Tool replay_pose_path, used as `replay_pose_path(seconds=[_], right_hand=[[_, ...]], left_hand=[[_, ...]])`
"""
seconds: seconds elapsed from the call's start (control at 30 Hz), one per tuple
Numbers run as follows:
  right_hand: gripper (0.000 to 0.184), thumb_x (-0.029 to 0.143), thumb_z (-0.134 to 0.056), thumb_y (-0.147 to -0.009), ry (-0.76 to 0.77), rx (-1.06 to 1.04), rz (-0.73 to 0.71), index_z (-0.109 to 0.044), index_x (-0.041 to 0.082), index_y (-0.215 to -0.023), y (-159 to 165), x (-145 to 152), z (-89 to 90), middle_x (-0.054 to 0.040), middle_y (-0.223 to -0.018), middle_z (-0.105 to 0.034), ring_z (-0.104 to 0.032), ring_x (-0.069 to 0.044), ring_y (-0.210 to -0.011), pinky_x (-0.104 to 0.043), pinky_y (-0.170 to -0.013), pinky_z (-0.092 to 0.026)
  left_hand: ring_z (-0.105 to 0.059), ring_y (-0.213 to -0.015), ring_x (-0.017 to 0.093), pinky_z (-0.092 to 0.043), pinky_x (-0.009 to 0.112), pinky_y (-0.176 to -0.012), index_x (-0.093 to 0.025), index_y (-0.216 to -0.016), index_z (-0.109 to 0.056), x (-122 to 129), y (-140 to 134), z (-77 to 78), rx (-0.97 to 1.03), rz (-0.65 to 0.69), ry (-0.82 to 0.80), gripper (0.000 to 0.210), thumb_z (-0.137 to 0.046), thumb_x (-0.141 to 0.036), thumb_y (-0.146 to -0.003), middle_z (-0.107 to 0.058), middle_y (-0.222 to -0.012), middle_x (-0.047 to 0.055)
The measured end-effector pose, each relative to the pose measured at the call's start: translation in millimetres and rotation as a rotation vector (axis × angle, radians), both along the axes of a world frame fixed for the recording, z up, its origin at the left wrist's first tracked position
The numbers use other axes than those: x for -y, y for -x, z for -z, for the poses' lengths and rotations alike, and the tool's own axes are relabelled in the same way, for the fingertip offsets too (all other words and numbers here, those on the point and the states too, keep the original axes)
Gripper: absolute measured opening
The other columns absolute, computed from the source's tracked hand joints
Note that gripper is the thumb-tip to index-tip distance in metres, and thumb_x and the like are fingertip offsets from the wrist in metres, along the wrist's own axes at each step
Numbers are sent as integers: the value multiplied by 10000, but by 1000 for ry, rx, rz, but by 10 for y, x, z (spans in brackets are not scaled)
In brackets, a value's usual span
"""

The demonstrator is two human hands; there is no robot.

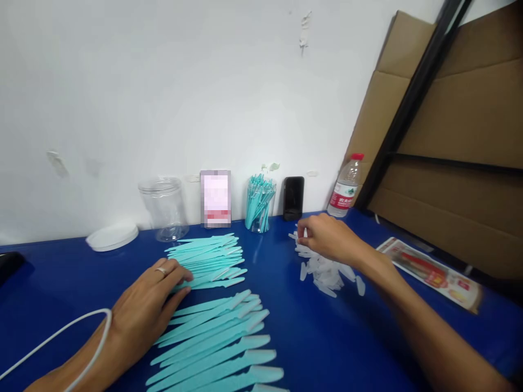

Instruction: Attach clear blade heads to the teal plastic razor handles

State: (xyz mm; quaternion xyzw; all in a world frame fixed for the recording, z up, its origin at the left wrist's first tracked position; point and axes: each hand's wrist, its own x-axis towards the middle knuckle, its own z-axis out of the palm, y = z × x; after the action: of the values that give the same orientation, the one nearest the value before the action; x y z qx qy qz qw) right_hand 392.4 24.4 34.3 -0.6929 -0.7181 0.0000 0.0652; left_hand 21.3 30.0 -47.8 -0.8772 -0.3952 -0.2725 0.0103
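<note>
My left hand, a ring on one finger, is closed with thumb and fingertips around the handle end of a teal eyebrow razor in the upper row of razors. A nearer row of teal eyebrow razors lies fanned out below it, blades to the right. At the far edge of a pile of translucent plastic blade caps, my right hand has its fingers pinched together. Whatever is between those fingertips is hidden.
Along the wall stand a clear jar, a blurred-out screen, a cup of teal razors, a black phone and a water bottle. A white lid lies left; a printed packet lies right. A white cable crosses my left wrist.
</note>
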Motion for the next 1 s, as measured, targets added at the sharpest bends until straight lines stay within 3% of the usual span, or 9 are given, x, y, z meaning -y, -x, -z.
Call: replay_pose_path(seconds=[0.17,0.33,0.5,0.67,0.8,1.0], right_hand=[[176,254,-651,-838,81,45,6,-729,248,-995,-98,-6,7,-85,-965,-707,-649,-232,-809,-272,-596,-332],[243,270,-682,-823,137,73,-3,-720,245,-1062,-97,-15,57,-91,-961,-706,-660,-241,-805,-274,-604,-346],[180,219,-652,-814,168,85,-21,-741,248,-969,-71,-69,160,-77,-883,-705,-658,-234,-757,-277,-592,-340],[205,169,-628,-810,149,75,-25,-749,251,-954,-71,-122,239,-78,-871,-705,-665,-247,-772,-286,-598,-339],[169,190,-623,-819,103,27,-18,-757,223,-916,-92,-146,256,-104,-901,-709,-664,-271,-792,-309,-610,-354],[148,201,-612,-831,29,-204,-81,-744,183,-898,116,-99,173,-67,-820,-721,-666,-229,-781,-306,-673,-442]], left_hand=[[-629,-715,218,-490,346,-703,-260,-881,-611,-56,9,52,43,18,-118,192,-491,-389,-958,-644,-817,17],[-622,-829,239,-475,353,-734,-272,-953,-629,-69,35,110,21,-19,-47,171,-505,-390,-962,-652,-906,29],[-587,-816,245,-460,376,-740,-233,-896,-608,2,-18,69,30,-78,9,215,-433,-333,-971,-636,-886,47],[-600,-899,265,-482,414,-813,-221,-957,-624,49,-40,-16,-6,-86,81,205,-424,-268,-955,-654,-963,62],[-592,-842,244,-482,374,-755,-215,-925,-594,69,-40,-38,25,-88,124,166,-434,-250,-949,-628,-916,51],[-569,-818,223,-449,351,-756,-226,-888,-550,107,-50,-84,100,-76,171,139,-430,-234,-959,-600,-879,23]])
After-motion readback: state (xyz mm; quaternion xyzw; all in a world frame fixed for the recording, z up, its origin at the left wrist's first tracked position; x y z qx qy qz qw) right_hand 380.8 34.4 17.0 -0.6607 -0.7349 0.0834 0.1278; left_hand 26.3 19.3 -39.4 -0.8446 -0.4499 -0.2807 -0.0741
